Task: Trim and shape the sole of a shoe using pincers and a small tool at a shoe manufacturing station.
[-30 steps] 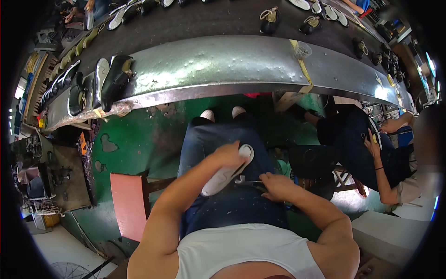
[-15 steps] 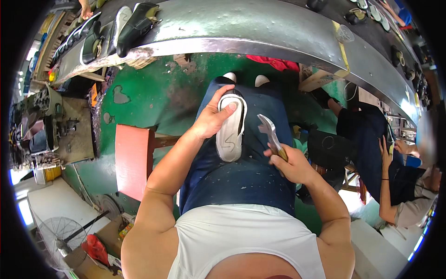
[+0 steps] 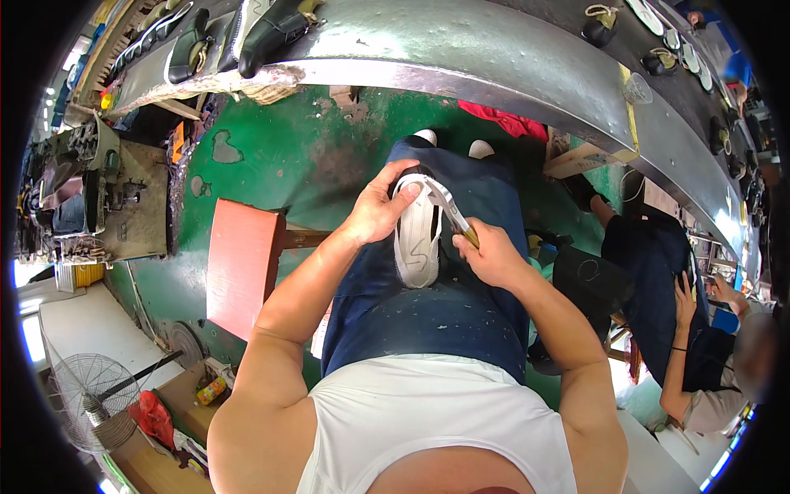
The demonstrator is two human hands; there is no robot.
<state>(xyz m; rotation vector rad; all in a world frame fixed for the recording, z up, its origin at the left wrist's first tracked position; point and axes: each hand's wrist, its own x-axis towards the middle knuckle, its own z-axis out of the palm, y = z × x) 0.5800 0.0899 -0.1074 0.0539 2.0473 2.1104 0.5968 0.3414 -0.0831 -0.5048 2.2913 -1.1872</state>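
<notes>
A shoe [image 3: 417, 247] lies sole-up across my lap, its white sole marked with a dark curved line. My left hand [image 3: 384, 206] wraps the far end, thumb pressed on the sole and fingers around the dark upper. In my right hand [image 3: 487, 251] are metal lasting pliers [image 3: 448, 207], gripped by the brownish-yellow handle. Their curved head meets the shoe's far right edge, close to my left thumb. Whether the jaws are closed on the material cannot be made out.
A long metal bench [image 3: 461, 82] runs ahead, with black shoes [image 3: 276, 37] at its left. A reddish stool [image 3: 243, 263] stands to my left, a wire fan [image 3: 90, 403] behind it. On the right a co-worker's arm [image 3: 679, 354] shows beside dark cloth.
My right hand has moved up and left, bringing the lasting pliers from beside the shoe onto its far edge. My left hand keeps its hold. The whole view has shifted slightly.
</notes>
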